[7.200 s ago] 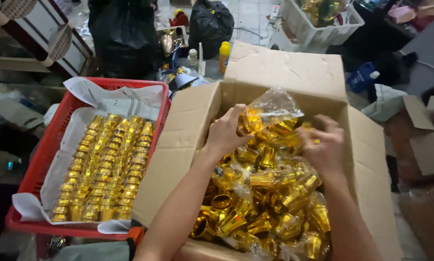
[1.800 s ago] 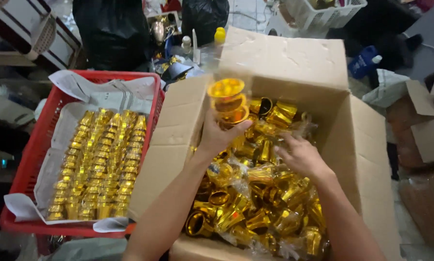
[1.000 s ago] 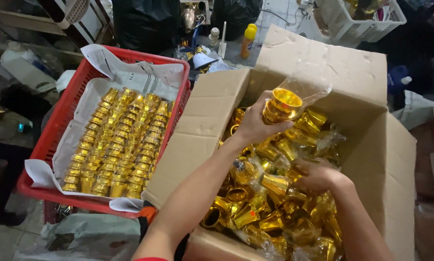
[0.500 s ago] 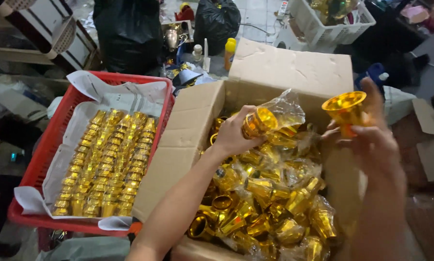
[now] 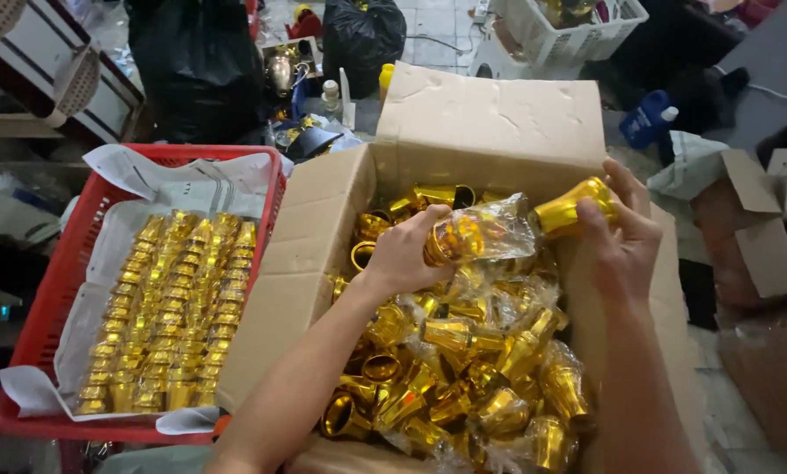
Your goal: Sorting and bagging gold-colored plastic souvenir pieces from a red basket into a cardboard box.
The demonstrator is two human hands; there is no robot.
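Head view: cardboard box [image 5: 499, 114] beside red crate [image 5: 51, 290]; cluttered floor [image 5: 446, 26].

Partly hidden and cropped

The red crate [image 5: 56, 290] runs off the bottom edge; the cardboard box's [image 5: 490, 114] lower cups are buried.

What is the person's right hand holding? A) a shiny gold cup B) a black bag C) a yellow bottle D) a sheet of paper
A: the right hand grips a shiny gold cup above the cardboard box, while the left hand holds a clear bag of gold cups.
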